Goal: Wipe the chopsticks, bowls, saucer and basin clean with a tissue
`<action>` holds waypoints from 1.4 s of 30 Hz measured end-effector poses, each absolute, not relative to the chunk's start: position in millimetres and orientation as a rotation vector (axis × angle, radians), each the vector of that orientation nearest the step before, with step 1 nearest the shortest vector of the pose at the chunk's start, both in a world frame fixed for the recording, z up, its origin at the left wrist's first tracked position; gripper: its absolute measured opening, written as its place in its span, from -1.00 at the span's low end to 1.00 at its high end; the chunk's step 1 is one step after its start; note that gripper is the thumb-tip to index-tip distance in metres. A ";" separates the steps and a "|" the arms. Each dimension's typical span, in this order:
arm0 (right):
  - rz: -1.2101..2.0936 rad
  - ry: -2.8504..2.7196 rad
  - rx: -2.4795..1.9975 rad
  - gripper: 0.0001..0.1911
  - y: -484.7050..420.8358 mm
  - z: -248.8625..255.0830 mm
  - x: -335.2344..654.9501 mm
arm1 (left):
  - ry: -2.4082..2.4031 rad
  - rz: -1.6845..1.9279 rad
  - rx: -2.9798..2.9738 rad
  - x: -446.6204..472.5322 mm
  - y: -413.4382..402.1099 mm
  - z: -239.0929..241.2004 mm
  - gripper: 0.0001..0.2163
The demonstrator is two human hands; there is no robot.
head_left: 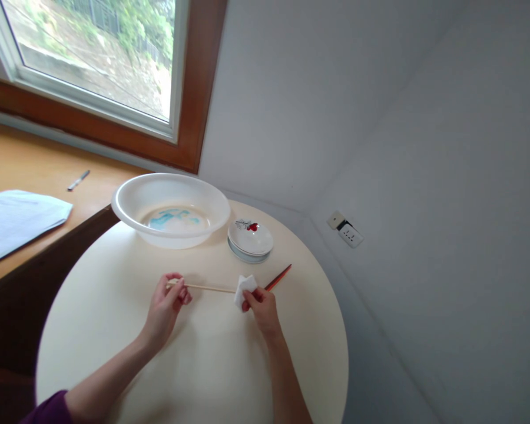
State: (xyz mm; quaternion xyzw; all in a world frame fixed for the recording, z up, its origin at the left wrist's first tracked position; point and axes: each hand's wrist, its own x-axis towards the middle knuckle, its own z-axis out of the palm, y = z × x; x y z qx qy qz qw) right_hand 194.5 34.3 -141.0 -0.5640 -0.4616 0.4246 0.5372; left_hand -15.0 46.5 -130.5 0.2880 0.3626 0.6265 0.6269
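Room: pale walls [291, 118] meet in a corner; a brown-framed window [97, 59] on the left shows greenery and a slope, and a socket [350, 234] sits low on the right.
Desk: the head view looks down on a round cream desk [203, 365]; beside it, a wooden one [39, 147] carries a pen [78, 180] and a pale blue sheet [22, 221].
Basin: a whitish basin [172, 240] stands at the far left of the round desk, blue marks at its bottom; whether it holds water, I cannot tell.
Plates: a small stack [256, 242] just right of the basin, the top one painted with a red flower.
Stick: a thin pale stick [209, 288] spans the two hands, nearly level.
Left hand: fingers of the left hand [166, 299] pinch the stick's left end.
Right hand: fingers of the right hand [262, 307] grip a white tissue [244, 287] at the stick's other end.
Red stick: a red stick [279, 277], perhaps more than one, slants out just beyond the right hand.
Progress: wiping seems underway, not finished; whether the red stick is done or left cannot be told.
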 end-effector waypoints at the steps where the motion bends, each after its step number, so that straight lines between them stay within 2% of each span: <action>1: 1.069 -1.111 -1.326 -0.68 33.4 -140.2 192.3 | 0.775 1.455 0.615 -15.9 47.2 -128.4 -0.71; 5: 1.227 -1.096 -1.275 -0.65 31.1 -141.1 180.7 | 0.765 1.401 0.667 -17.5 48.2 -125.3 -0.67; 12: 1.405 -1.132 -1.287 -0.57 28.7 -147.2 157.2 | 1.016 1.141 1.127 -8.0 43.4 -137.8 -0.67; 20: 1.303 -1.066 -1.260 -0.55 31.5 -147.7 164.4 | 1.073 1.124 1.405 -11.2 44.9 -143.1 -0.59; 26: 1.359 -0.920 -1.150 -0.58 32.3 -154.5 162.8 | 0.868 0.951 1.475 -4.8 41.7 -146.0 -0.52; 32: 1.555 -1.022 -1.000 -0.63 24.7 -154.8 152.1 | 0.749 0.584 1.381 2.1 35.8 -154.8 -0.53; 35: 1.595 -1.093 -1.024 -0.64 22.4 -152.3 151.6 | 0.741 0.525 1.390 2.1 36.4 -156.7 -0.57; 40: 1.517 -1.187 -1.067 -0.67 21.2 -146.9 153.4 | 0.664 0.541 1.218 1.9 35.7 -154.9 -0.78; 42: 1.466 -1.197 -1.074 -0.66 22.0 -148.1 154.5 | 0.636 0.551 1.187 1.7 35.0 -151.2 -0.77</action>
